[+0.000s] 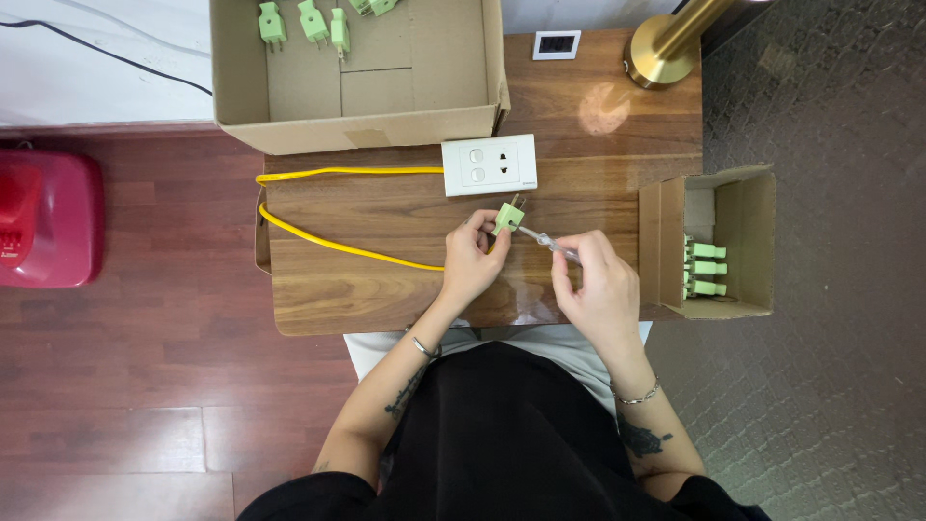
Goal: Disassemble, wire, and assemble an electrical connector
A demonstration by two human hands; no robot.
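My left hand (470, 262) pinches a small green plug (508, 216) just above the wooden table (386, 289), its metal prongs pointing up toward a white socket box (489, 165). My right hand (600, 287) holds a thin clear-handled screwdriver (550, 242), and its tip touches the plug's side. A yellow cable (338, 207) runs from the socket box, loops at the table's left edge and ends under my left hand.
A large open cardboard box (359, 106) at the back holds several green plugs (311, 21). A smaller box (735, 241) at the table's right edge holds more plugs (704, 268). A brass lamp base (662, 50), a small white device (557, 44), and a red object (46, 218) on the floor.
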